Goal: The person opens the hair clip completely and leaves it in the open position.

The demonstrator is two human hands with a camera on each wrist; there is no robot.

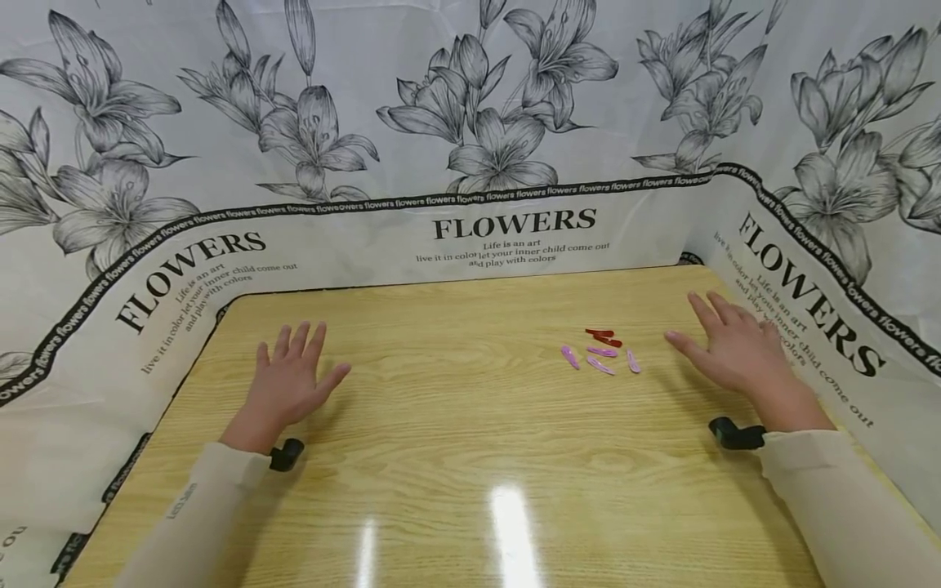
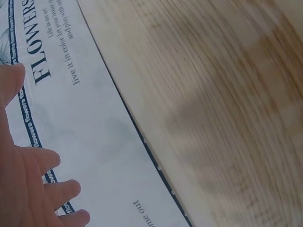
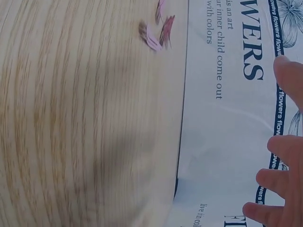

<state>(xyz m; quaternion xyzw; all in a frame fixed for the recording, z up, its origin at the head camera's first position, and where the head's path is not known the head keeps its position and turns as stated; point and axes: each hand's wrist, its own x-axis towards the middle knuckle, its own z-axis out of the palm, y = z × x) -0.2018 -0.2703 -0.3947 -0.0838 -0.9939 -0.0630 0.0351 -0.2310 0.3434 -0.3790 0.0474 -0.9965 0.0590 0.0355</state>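
Several small hair clips lie in a loose group on the wooden table, right of the middle in the head view. Two are red, one red clip (image 1: 607,340) close to the other; the rest are pink or lilac, such as the pink clip (image 1: 602,352) and the lilac clip (image 1: 633,361). My right hand (image 1: 738,351) hovers to the right of the clips, fingers spread, holding nothing. On the table's left side my left hand (image 1: 289,380) is held over the wood with fingers spread and nothing in it. In the right wrist view the pink clip (image 3: 152,39) looks blurred.
The wooden table (image 1: 412,425) fills the lower view, with light glare near its front. White cloth (image 1: 353,253) printed with flowers and lettering stands along the back and both sides. Each wrist wears a small black camera, like the one at the right (image 1: 735,434).
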